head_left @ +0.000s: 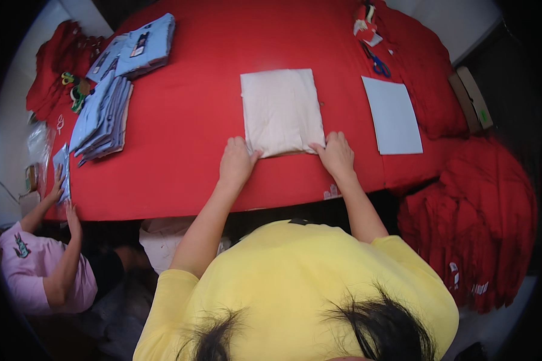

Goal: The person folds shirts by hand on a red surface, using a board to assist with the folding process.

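Note:
A white folded garment lies as a neat rectangle in front of me on the red-covered table. At its near left corner my left hand has the thumb on the cloth and the fingers curled round the edge. My right hand pinches the near right corner in the same way. A thin brownish strip shows beneath the near edge between the two hands. Both hands are closed on the cloth, though the undersides of the fingers are hidden.
To the right lies a stack of white sheets, with blue-handled scissors beyond it. Folded blue shirts are stacked at the left. Red garments are heaped at the right. A co-worker in pink handles a blue packet.

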`<state>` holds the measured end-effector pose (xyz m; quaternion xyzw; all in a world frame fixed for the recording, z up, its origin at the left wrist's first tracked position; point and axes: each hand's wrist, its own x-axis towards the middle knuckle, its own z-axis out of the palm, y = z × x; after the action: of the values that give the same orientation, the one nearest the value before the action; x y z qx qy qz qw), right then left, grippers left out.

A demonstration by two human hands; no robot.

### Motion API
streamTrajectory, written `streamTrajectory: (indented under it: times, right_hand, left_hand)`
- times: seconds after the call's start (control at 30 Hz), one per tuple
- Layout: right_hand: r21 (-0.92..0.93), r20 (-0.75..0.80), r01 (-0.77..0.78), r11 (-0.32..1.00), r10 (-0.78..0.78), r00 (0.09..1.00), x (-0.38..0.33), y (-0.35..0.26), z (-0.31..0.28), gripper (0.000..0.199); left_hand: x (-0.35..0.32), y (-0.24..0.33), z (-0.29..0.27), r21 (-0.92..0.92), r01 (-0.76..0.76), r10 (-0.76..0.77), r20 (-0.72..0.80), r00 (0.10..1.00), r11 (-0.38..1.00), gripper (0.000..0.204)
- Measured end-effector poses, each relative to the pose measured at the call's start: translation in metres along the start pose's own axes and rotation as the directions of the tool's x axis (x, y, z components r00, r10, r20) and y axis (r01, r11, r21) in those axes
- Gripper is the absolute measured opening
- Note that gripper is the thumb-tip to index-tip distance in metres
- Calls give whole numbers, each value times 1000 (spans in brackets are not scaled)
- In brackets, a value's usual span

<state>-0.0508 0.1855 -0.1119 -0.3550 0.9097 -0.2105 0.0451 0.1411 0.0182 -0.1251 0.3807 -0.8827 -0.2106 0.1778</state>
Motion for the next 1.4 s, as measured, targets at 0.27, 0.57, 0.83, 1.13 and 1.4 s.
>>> streamTrajectory:
  times: [0.27,0.57,0.83,1.13,1.4]
  right_hand:
    - [698,131,-38,715,-75,989,46,11,-20,32]
    - [890,95,139,435,-474,876,103,-60,-180,24]
    - [893,133,8,450,-281,950,183,-24,11,31]
    - [629,147,23,777,-148,978,201,-14,70,35]
    - [637,-29,145,757,-165,986,177,-41,53,42]
  left_hand:
    - [29,19,-46,-622,193,-106,176,979,759,42]
    - [79,54,-204,-909,77,188,167,968,410,28]
    - [157,-30,-65,-660,271,-182,202,962,700,24]
    - [146,-29,-42,-131,294,-296,9,955,947,37]
    - [99,-6,-37,-93,-56,73,185,980,994,24]
